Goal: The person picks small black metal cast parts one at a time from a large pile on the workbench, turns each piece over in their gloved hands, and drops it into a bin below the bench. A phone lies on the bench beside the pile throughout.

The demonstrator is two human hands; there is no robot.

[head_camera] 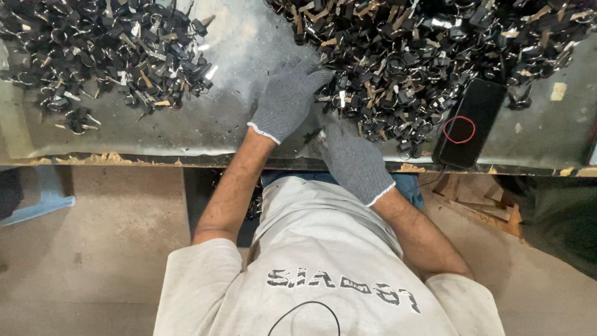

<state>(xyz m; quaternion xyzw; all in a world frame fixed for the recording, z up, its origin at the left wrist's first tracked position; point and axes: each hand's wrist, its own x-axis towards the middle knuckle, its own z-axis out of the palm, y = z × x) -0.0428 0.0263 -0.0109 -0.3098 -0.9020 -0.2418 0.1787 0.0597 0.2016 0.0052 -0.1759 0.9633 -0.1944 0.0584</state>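
Both hands gloved: grey knit gloves, white-trimmed cuffs. Left hand [287, 99] at frame centre, right hand [356, 163] just below and to its right. Forearms bare. Off-white short-sleeved T-shirt [323, 267], lower centre, smudged, dark block lettering on the chest. Thin black cable [305, 305] loops at bottom edge. Blue trousers [407, 183] glimpsed above shirt.

The left hand [289, 99], in a grey glove, lies flat with fingers stretched forward. The right hand [354, 162], also gloved, is loosely curled; both forearms are bare.
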